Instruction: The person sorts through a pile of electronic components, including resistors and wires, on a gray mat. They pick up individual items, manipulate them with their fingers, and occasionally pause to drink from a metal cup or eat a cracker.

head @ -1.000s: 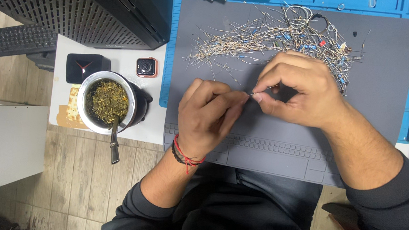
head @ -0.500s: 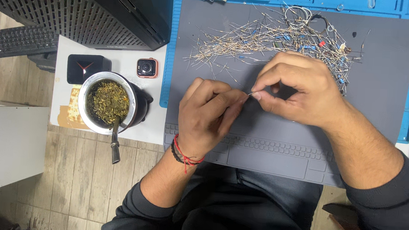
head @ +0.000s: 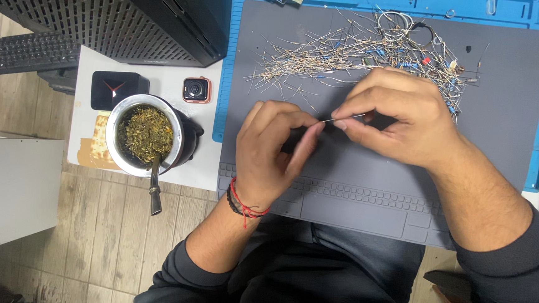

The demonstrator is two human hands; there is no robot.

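Step in hand: a thin wire lead (head: 344, 118) held over the grey mat (head: 509, 110), just below the component pile (head: 375, 52); left hand (head: 272, 152) pinches one end, right hand (head: 396, 122) the other, both grips closed on it; next move likely calls for fine, steady fingertip control; orange-rimmed square gadget (head: 196, 90) and black box (head: 118, 90) on the white desk (head: 94, 66) by the herb cup (head: 146, 134); label print too small to tell.

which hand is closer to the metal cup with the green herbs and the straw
Left. The left hand lies on the grey mat just right of the cup; the right hand is farther right, beyond the left hand.
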